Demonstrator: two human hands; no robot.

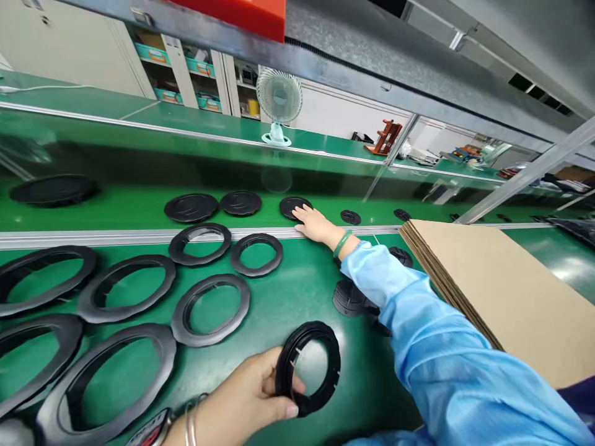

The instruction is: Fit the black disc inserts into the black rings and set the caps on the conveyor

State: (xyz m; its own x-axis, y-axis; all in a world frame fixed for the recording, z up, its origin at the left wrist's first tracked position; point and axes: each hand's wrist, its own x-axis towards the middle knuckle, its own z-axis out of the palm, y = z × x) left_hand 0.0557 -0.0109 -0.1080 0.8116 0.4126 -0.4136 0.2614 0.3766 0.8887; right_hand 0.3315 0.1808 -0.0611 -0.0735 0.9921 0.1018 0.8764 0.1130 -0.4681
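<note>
My left hand [253, 393] is closed around the near side of a black plastic ring [332, 353], which is tilted up above the green bench. Reaching across to the green conveyor belt, my right hand [317, 224] has its fingers apart over the right edge of a flat black disc [290, 203]. Its fingertips seem to touch the disc, though a grip is not visible. Two more black discs [191, 207] lie on the belt to the left. Under my right forearm sits a stack of black round parts [348, 298], partly hidden by the blue sleeve.
Several black rings [211, 310] of various sizes lie on the left of the bench [297, 282]. A metal rail [139, 237] separates bench and belt. Cardboard sheets [502, 279] are piled at the right. A fan [279, 102] stands behind the clear panel, and a shelf [353, 62] hangs overhead.
</note>
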